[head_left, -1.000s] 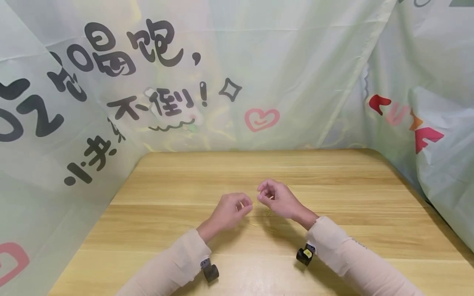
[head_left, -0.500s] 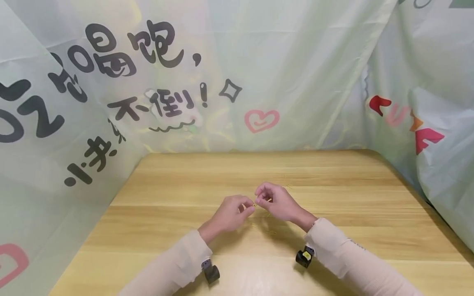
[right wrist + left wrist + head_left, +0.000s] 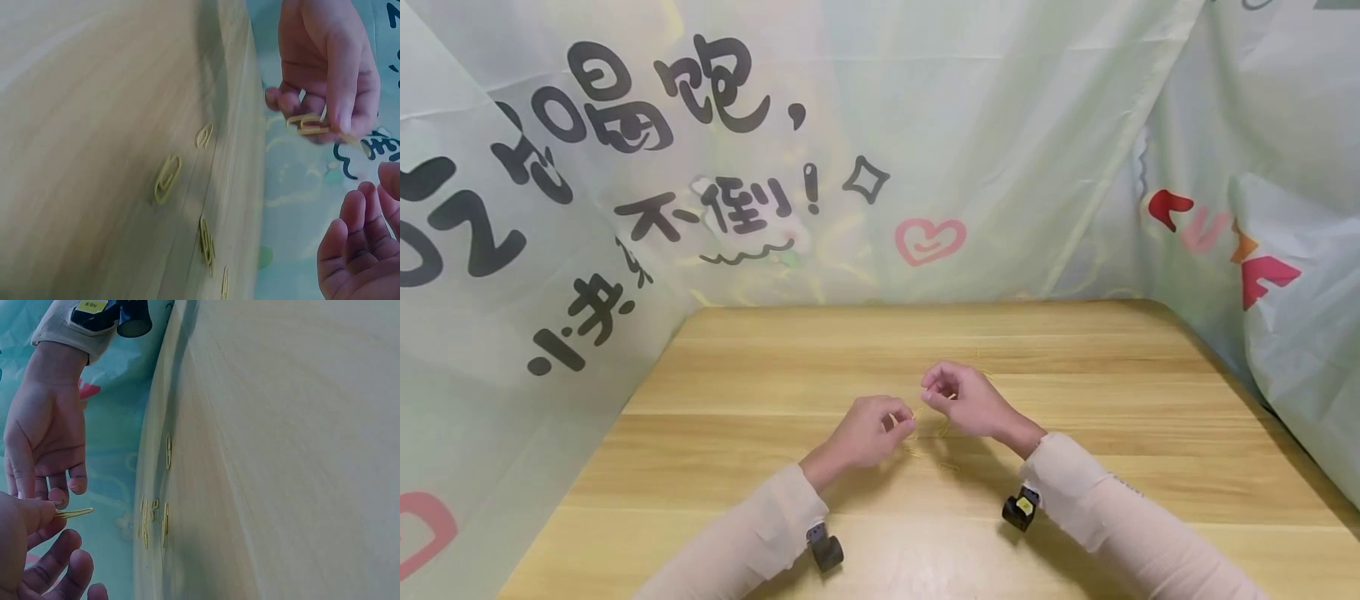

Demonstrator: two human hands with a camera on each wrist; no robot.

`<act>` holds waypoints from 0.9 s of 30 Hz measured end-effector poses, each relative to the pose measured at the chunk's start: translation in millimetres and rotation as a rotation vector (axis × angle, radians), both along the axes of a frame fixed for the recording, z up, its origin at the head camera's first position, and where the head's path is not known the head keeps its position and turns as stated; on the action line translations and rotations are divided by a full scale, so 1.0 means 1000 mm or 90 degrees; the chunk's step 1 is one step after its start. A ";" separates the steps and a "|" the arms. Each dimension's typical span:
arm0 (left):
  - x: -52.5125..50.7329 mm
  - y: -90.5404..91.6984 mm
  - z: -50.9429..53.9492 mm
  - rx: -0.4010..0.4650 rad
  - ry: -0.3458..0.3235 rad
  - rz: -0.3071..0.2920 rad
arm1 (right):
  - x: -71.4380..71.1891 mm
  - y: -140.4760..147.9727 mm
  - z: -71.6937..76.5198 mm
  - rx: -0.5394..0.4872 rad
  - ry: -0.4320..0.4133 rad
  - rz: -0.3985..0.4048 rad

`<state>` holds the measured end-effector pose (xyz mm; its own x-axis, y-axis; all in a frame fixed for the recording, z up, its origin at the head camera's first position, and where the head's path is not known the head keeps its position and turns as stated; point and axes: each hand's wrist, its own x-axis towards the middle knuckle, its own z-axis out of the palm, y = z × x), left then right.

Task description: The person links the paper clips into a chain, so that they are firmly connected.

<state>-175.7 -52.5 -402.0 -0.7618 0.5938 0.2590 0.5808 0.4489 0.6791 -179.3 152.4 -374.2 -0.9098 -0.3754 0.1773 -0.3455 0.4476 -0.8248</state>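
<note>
My left hand (image 3: 872, 429) pinches yellow paper clips (image 3: 306, 124) between thumb and fingertips. In the left wrist view a clip (image 3: 75, 513) sticks out past the thumb; whether the held clips are linked is hard to tell. My right hand (image 3: 966, 400) hovers just to the right and slightly farther from me, its fingers loosely bent. No clip shows in it, though its index fingertip is hidden in the right wrist view. Below the hands, several loose clips lie on the wooden table (image 3: 737, 467), among them one clip (image 3: 167, 179) and a small cluster (image 3: 207, 244).
Farther back on the table, beyond the right hand, lie more thin clips (image 3: 985, 373). A pale printed cloth (image 3: 1000, 167) hangs behind and at both sides of the table. A small black camera is strapped at each sleeve cuff (image 3: 1052, 475).
Half a second ago the fingertips of both hands met at the clip. Since then the right hand has drawn away, up and to the right; the left has barely moved and still pinches the clips.
</note>
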 end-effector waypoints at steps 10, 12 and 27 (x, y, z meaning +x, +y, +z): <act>0.000 -0.004 -0.001 -0.007 -0.035 0.010 | -0.014 0.019 -0.007 -0.008 -0.037 -0.030; 0.001 -0.005 -0.001 -0.006 -0.038 0.010 | -0.018 0.023 -0.009 -0.001 -0.041 -0.036; 0.004 -0.012 -0.001 0.005 -0.060 0.022 | -0.036 0.046 -0.015 0.035 -0.130 -0.081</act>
<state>-171.8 -64.8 -403.1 -0.8030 0.5647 0.1904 0.4986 0.4615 0.7338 -215.3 198.9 -388.9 -0.9650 -0.2602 -0.0324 -0.1126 0.5229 -0.8449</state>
